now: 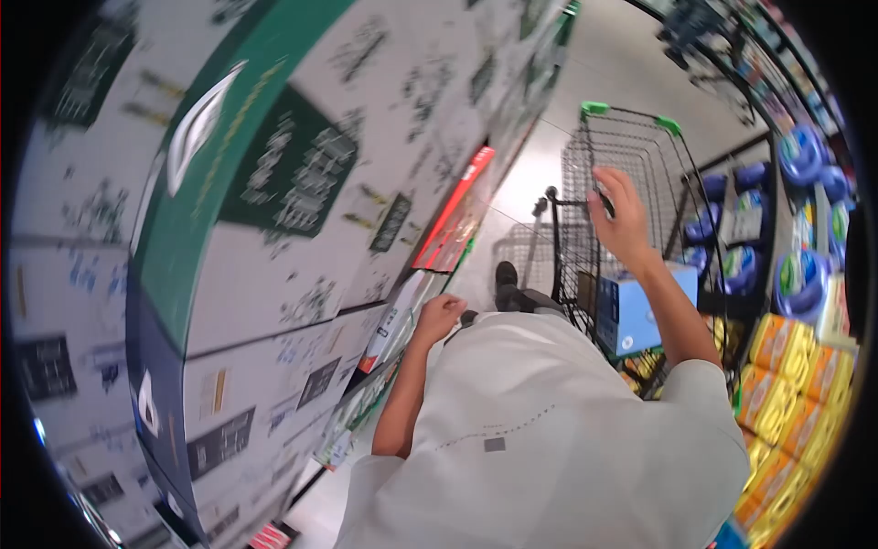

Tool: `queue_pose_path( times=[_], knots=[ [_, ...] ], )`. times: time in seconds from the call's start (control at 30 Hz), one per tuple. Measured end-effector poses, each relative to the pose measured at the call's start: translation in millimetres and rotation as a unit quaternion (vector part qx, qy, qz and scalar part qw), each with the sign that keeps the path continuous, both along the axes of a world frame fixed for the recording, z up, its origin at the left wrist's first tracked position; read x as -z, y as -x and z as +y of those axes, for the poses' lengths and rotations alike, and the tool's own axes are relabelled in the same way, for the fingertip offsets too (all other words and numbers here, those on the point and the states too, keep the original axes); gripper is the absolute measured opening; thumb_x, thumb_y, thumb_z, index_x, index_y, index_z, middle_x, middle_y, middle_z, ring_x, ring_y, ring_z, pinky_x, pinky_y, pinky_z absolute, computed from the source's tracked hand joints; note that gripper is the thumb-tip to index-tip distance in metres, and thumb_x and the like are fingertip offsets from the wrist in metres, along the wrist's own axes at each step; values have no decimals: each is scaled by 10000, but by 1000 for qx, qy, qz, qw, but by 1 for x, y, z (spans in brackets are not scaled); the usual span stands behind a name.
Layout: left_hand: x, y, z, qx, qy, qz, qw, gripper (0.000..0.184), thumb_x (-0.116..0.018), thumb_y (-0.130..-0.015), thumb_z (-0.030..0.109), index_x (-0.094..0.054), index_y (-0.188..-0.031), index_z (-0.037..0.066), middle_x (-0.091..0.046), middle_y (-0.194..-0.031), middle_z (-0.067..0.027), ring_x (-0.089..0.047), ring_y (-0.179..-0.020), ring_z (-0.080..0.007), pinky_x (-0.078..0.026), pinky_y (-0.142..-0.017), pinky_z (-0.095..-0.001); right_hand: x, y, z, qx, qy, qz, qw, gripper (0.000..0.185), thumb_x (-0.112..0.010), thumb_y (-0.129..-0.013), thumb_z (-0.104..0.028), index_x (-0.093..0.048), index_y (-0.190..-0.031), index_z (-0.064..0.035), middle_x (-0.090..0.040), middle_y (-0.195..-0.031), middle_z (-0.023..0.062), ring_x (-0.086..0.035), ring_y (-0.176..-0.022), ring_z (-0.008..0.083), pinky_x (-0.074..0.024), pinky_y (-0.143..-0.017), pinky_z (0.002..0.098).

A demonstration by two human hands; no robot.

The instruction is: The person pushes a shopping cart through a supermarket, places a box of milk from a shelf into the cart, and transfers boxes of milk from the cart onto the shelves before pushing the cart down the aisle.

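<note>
My right hand [624, 220] is raised over the side of a black wire shopping cart [572, 151] with green corner pieces. Its thumb stands apart from the fingers, and it holds nothing that I can see. In the cart, below my right forearm, sits a light blue box [626, 311]. My left hand [441, 318] hangs low beside my shirt with its fingers curled in and nothing visible in them. Close to it are a white and red carton [393, 320] and a red box [462, 210] at the foot of the stack.
Tall stacked cartons [265, 274], white with green bands, line my left side. Yellow and orange packs [777, 393] are piled at the right, below shelves with blue-purple bottles [800, 274]. Pale tiled floor [585, 64] runs ahead, with a dark wheeled object [700, 37] farther off.
</note>
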State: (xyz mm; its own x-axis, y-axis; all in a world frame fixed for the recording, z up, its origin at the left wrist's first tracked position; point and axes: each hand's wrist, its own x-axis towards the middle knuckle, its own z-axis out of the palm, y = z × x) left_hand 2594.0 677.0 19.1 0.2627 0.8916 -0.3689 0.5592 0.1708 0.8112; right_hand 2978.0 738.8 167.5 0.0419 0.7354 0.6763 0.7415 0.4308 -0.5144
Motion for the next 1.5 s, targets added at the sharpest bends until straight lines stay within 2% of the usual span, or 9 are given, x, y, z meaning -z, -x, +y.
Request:
queue_pose_path(
  times=[0.27,0.53,0.77,0.83,1.03,1.2,1.33,1.47,1.5],
  knots=[
    [13,-65,67,45,65,-56,995,270,-638,-900,240,-638,-948,-26,-658,-756,-90,-635,-609,-147,-515,-557,-281,40,-224,-212,420,251,35,871,258,-617,-878,-179,-616,-1056,7,-647,-929,163,-645,-818,291,-503,-737,349],
    [61,-82,100,121,147,20,982,247,-605,-921,238,-611,-920,-10,-643,-743,-99,-638,-592,-165,-517,-522,-289,79,-185,-410,571,366,-71,732,250,-612,-869,-205,-605,-977,20,-596,-970,168,-576,-879,353,-462,-817,428],
    [73,-55,80,176,110,47,977,272,-633,-890,226,-617,-886,-45,-645,-732,-120,-637,-579,-176,-539,-507,-306,108,-74,-446,548,317,-95,768,236,-604,-849,-202,-677,-877,20,-670,-888,164,-604,-911,336,-372,-1029,407],
    [77,-43,65,212,92,26,973,278,-632,-886,230,-628,-904,-47,-650,-723,-117,-634,-564,-173,-535,-507,-303,93,-57,-435,578,306,22,756,261,-600,-847,-219,-687,-777,17,-677,-776,142,-620,-822,322,-303,-1098,394],
    [63,-35,3,233,130,24,963,286,-635,-877,245,-650,-905,-39,-669,-719,-122,-661,-604,-170,-519,-503,-302,97,-50,-427,599,278,16,751,292,-604,-809,-254,-673,-730,19,-643,-646,157,-608,-656,338,-333,-1079,413],
    [54,-58,-5,261,7,-61,963,284,-600,-919,266,-624,-928,-17,-658,-753,-91,-633,-635,-148,-493,-568,-290,89,-21,-395,611,336,-71,713,309,-545,-828,-248,-672,-689,-3,-631,-617,195,-603,-589,363,-370,-1039,413],
    [-33,-108,-25,254,-138,-70,955,262,-610,-908,237,-637,-904,-24,-659,-732,-93,-629,-645,-147,-497,-595,-303,77,15,-357,601,313,-68,732,323,-545,-843,-277,-689,-696,-28,-641,-627,188,-623,-577,346,-451,-872,416],
    [-118,-145,-49,298,-231,-90,922,270,-629,-883,265,-666,-884,-2,-673,-791,-128,-637,-724,-220,-489,-647,-332,56,43,-329,469,356,16,808,264,-599,-834,-259,-685,-754,-23,-669,-706,149,-639,-690,358,-468,-817,408],
    [-132,-150,-50,319,-232,-62,917,277,-630,-878,279,-670,-889,5,-673,-818,-129,-637,-775,-244,-488,-676,-350,57,38,-328,403,250,77,877,226,-623,-827,-227,-675,-783,-11,-670,-766,156,-636,-748,353,-471,-807,410]
  ],
)
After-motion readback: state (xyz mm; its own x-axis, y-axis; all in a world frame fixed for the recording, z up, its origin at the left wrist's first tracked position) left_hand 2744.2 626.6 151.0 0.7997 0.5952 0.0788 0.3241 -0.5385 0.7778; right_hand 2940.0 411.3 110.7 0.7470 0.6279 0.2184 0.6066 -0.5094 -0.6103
